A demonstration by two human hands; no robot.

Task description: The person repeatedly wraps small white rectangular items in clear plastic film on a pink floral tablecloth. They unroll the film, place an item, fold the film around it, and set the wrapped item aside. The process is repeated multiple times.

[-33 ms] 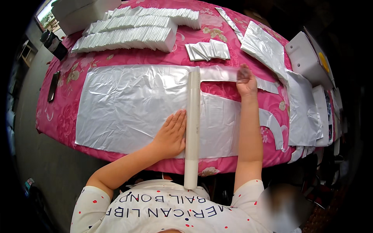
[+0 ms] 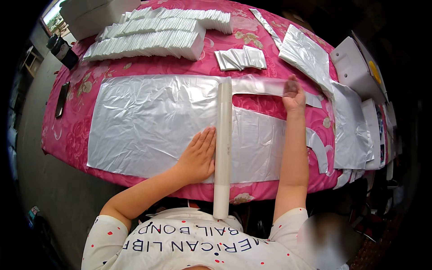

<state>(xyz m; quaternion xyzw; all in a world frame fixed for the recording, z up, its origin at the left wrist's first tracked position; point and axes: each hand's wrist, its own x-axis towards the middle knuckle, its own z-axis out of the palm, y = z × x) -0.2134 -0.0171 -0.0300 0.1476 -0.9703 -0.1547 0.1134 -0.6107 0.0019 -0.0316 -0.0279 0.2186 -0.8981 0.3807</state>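
Note:
A silvery-white plastic bag (image 2: 148, 121) lies flat across the pink flowered tablecloth, with two strip-like handles at its right end. Across it rests a long pale tube (image 2: 223, 135), its near end reaching past the table edge toward my shirt. My left hand (image 2: 198, 155) lies open and flat on the bag, fingers together, against the tube's left side. Over the far handle strip (image 2: 256, 85) is my right hand (image 2: 294, 93), its fingers loosely bent and slightly blurred, touching the strip. The near handle (image 2: 318, 150) curves out beyond my right forearm, which covers part of it.
Rows of folded white packets (image 2: 144, 45) stand at the far left, and a small fanned group (image 2: 240, 58) lies nearer. More plastic sheets (image 2: 351, 130) are at the right, beside white boxes (image 2: 355, 63). A phone (image 2: 62, 100) and a dark bottle (image 2: 62, 50) are at the left.
My right hand has slid a little to the right along the far handle strip. The left hand, the tube and the bag have stayed put.

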